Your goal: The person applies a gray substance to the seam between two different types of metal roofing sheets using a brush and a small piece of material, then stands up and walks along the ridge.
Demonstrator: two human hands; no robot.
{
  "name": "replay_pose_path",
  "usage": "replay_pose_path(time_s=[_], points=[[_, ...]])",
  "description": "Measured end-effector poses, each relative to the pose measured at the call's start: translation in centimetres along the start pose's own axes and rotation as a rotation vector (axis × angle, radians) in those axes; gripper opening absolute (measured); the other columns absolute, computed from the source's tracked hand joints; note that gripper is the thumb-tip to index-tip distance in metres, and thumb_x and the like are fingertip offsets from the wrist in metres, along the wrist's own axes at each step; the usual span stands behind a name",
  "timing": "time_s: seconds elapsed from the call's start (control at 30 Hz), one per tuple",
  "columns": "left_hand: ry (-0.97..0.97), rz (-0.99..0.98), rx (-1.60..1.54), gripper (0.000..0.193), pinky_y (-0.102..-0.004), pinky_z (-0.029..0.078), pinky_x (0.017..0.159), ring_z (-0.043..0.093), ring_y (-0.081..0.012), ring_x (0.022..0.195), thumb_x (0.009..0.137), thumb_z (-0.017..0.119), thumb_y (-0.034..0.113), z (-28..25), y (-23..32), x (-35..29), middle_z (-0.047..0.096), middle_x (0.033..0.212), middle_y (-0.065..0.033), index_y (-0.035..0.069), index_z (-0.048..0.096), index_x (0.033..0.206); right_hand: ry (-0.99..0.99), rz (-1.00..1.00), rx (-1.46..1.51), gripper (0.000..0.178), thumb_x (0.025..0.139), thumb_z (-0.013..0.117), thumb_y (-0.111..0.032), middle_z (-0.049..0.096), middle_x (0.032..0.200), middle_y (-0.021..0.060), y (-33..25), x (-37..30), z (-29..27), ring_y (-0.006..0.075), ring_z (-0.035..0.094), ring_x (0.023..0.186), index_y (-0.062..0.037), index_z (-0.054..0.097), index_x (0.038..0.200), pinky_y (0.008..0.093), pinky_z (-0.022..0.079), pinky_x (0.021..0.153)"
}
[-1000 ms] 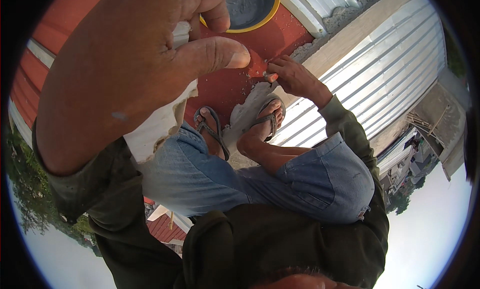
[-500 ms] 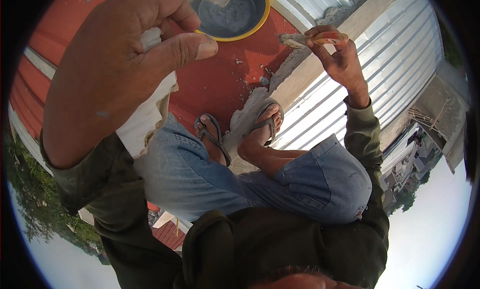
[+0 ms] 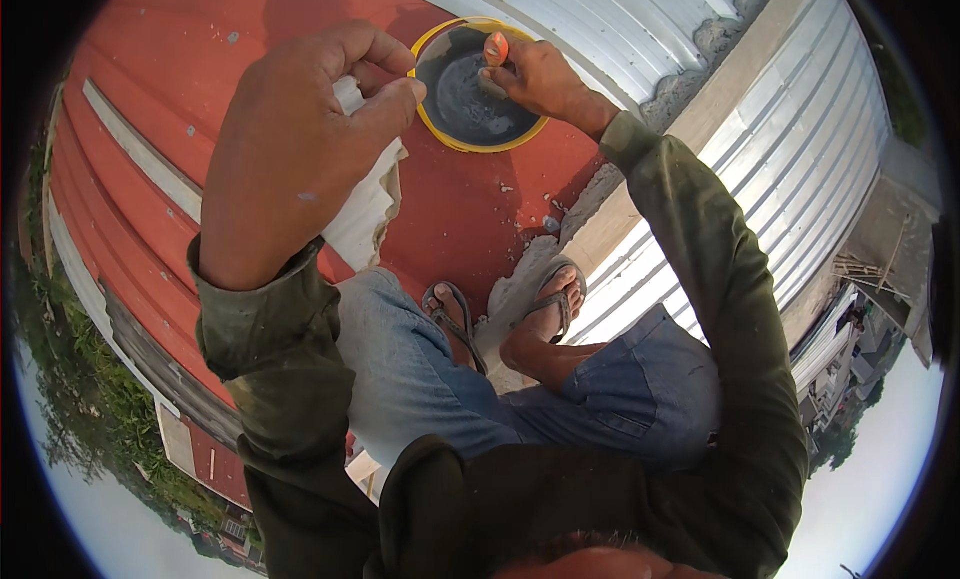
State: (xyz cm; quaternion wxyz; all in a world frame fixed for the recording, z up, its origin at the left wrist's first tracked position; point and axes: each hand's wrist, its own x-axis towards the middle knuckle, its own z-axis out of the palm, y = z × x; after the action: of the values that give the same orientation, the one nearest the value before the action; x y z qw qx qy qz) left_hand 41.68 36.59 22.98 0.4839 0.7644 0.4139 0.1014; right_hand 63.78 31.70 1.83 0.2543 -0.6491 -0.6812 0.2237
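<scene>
My left hand (image 3: 285,154) is raised on the left, its thumb and fingers curled around a white, ragged-edged strip (image 3: 368,214) that hangs below the palm. What the strip is made of I cannot tell. My right hand (image 3: 548,82) grips a paintbrush by its orange handle (image 3: 495,49) over a dark bucket with a yellow rim (image 3: 478,149). The brush's bristles are down in the bucket, at the grey liquid (image 3: 455,94), and partly hidden by the fingers.
I am on a red metal roof (image 3: 455,199), with my sandalled feet (image 3: 455,324) near a cement-smeared ledge (image 3: 600,229). Silvery corrugated sheets (image 3: 740,169) lie beyond it to the right. Greenery (image 3: 120,379) shows past the roof's left edge.
My right hand has moved left and away from my body, carrying the brush from above the ledge into the bucket. The bucket shows more fully. My left hand still holds the white strip.
</scene>
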Motion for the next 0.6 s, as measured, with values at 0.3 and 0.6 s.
replay_pose_path(time_s=[0.3,0.6], points=[[0.045,0.057,0.061,0.019,-0.0210,0.038,0.046,0.053,-0.0064,0.053,0.080,0.062,0.012,-0.4,0.6,-0.8,0.053,0.066,-0.0007,-0.001,0.059,0.093,-0.039,0.019,0.013,0.025,0.081,0.062,-0.019,0.062,0.081,0.0198,0.7,0.3,2.0,0.0364,0.059,0.076,-0.0023,0.056,0.099,0.0412,0.047,0.068],[0.044,-0.062,0.011,0.020,-0.0201,0.036,0.047,0.048,-0.0043,0.053,0.081,0.063,0.014,-0.4,0.8,-0.5,0.054,0.069,-0.0002,0.000,0.059,0.094,0.118,0.307,0.308,0.028,0.086,0.062,-0.025,0.064,0.084,0.0078,0.5,-3.1,-5.2,0.0153,0.060,0.076,-0.0010,0.061,0.101,0.0298,0.048,0.073]])
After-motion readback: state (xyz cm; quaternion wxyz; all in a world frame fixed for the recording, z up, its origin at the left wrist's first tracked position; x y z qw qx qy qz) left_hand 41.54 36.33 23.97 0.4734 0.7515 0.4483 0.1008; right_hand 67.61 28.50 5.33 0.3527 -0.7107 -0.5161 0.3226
